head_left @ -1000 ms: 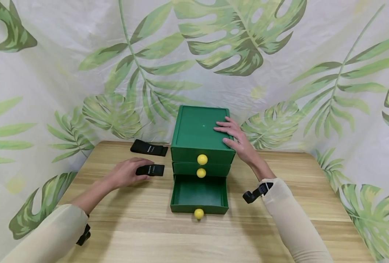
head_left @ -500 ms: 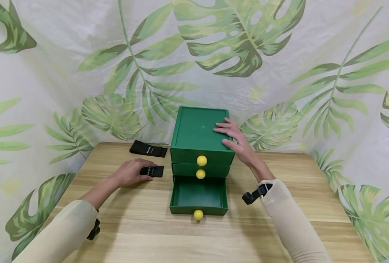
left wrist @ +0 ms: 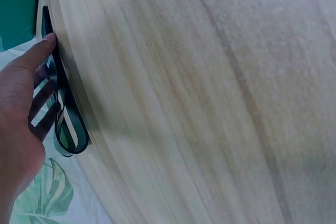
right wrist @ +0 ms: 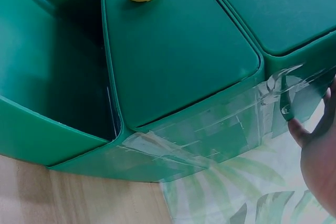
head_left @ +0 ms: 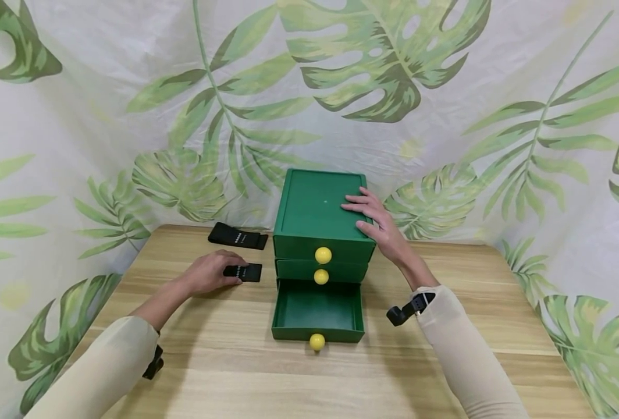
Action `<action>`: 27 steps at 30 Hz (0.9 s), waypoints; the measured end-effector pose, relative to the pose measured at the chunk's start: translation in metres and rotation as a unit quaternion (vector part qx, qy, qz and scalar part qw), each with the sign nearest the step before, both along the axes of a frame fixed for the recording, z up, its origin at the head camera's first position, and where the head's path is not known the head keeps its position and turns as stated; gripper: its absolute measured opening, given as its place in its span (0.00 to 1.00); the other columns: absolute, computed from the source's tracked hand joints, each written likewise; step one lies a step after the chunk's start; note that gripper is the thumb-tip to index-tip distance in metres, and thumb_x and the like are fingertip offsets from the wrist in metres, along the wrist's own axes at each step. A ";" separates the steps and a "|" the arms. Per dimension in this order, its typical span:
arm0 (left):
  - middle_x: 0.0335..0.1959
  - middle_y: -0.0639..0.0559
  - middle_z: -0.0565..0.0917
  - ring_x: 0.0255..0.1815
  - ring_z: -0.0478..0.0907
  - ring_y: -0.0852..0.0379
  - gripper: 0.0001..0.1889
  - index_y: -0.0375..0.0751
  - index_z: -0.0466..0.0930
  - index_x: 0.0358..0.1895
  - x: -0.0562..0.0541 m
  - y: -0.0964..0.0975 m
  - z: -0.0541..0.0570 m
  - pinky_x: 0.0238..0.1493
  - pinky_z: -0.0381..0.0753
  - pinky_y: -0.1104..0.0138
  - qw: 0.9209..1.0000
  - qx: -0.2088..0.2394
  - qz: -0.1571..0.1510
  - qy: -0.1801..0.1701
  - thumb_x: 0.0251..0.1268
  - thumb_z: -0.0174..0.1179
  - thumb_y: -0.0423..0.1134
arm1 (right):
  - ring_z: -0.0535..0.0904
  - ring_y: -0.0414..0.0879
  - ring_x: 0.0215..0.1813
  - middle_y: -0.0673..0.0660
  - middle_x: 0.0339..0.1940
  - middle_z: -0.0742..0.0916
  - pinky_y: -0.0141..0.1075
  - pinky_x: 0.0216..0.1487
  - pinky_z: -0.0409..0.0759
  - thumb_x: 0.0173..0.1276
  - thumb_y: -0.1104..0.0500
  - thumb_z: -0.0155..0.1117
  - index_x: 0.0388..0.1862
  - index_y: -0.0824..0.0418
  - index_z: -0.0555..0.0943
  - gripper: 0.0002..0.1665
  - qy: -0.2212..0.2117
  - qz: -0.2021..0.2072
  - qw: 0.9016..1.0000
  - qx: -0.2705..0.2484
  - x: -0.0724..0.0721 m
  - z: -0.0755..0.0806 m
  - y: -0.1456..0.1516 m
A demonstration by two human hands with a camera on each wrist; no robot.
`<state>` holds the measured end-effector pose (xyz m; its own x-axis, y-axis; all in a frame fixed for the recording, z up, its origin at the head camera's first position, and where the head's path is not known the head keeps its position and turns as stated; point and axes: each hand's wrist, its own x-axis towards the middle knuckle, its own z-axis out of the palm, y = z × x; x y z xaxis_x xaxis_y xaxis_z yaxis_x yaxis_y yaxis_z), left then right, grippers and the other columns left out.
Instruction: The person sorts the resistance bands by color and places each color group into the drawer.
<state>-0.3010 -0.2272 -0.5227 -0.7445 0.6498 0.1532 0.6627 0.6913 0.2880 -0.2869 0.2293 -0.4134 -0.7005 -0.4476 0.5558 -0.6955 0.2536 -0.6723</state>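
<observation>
A small green drawer unit (head_left: 324, 203) with yellow ball knobs stands at the back middle of the table, its bottom drawer (head_left: 317, 333) pulled out. My right hand (head_left: 384, 228) rests on the top's right edge, fingers spread over it and straight. To the left of the unit, my left hand (head_left: 210, 272) holds a flat, looped black resistance band (head_left: 252, 272) between thumb and fingers. In the left wrist view, the thumb lies against the band's (left wrist: 68, 87) near side; the fingers are partly hidden behind it. The band lies on the table.
Another black resistance band (head_left: 238, 236) lies just behind the held one. The table (head_left: 288, 384) has a light wood surface, and a leaf-patterned cloth (head_left: 267, 116) hangs at its back. Clear tape (right wrist: 210, 150) covers the unit's side.
My left hand has slid slightly right over the near band, covering more of it. My right hand, the drawer unit and the far band stay where they were.
</observation>
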 end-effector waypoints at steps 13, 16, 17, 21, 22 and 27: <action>0.53 0.43 0.88 0.51 0.87 0.45 0.22 0.44 0.90 0.57 0.002 0.001 -0.001 0.47 0.87 0.50 1.000 0.018 -0.003 0.020 0.59 0.78 0.42 | 0.46 0.59 0.88 0.66 0.78 0.74 0.60 0.85 0.37 0.79 0.67 0.51 0.71 0.68 0.79 0.25 -0.005 -0.001 1.000 -0.014 0.004 -0.001 -0.002; 0.53 0.43 0.88 0.51 0.87 0.46 0.22 0.42 0.90 0.57 0.003 0.000 -0.001 0.49 0.87 0.50 0.999 0.039 -0.005 0.017 0.58 0.78 0.40 | 0.46 0.58 0.88 0.66 0.78 0.74 0.60 0.85 0.38 0.79 0.67 0.51 0.71 0.68 0.79 0.25 -0.004 -0.004 1.000 -0.015 0.004 -0.001 -0.003; 0.53 0.43 0.88 0.51 0.87 0.46 0.22 0.42 0.89 0.57 0.004 0.000 -0.001 0.49 0.87 0.50 0.999 0.047 -0.005 0.015 0.58 0.77 0.40 | 0.46 0.58 0.88 0.66 0.78 0.74 0.60 0.85 0.38 0.79 0.67 0.51 0.71 0.68 0.79 0.25 -0.005 -0.005 1.000 -0.015 0.004 -0.001 -0.003; 0.54 0.44 0.88 0.51 0.87 0.46 0.22 0.41 0.89 0.57 0.006 -0.001 0.000 0.49 0.87 0.51 0.996 0.083 -0.002 0.009 0.58 0.77 0.38 | 0.46 0.59 0.88 0.67 0.77 0.74 0.60 0.86 0.38 0.78 0.67 0.51 0.70 0.69 0.79 0.25 -0.003 -0.004 1.000 -0.015 0.004 -0.001 -0.003; 0.54 0.44 0.88 0.51 0.87 0.47 0.22 0.41 0.89 0.57 0.007 -0.002 0.000 0.49 0.87 0.51 0.996 0.093 -0.002 0.008 0.58 0.77 0.37 | 0.46 0.59 0.88 0.67 0.77 0.74 0.60 0.86 0.38 0.79 0.67 0.51 0.70 0.69 0.79 0.24 -0.003 -0.004 1.000 -0.016 0.004 0.000 -0.003; 0.54 0.46 0.88 0.51 0.87 0.48 0.22 0.42 0.89 0.58 0.009 -0.005 0.003 0.47 0.87 0.53 0.991 0.132 0.003 0.003 0.58 0.77 0.36 | 0.46 0.59 0.88 0.67 0.77 0.74 0.59 0.86 0.37 0.79 0.66 0.51 0.70 0.69 0.79 0.24 0.000 -0.004 1.000 -0.016 0.002 0.001 -0.004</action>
<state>-0.2921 -0.2323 -0.5195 -0.7461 0.5830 0.3217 0.6618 0.5962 0.4545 -0.2846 0.2258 -0.4129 -0.7042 -0.4235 0.5699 -0.6935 0.2378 -0.6801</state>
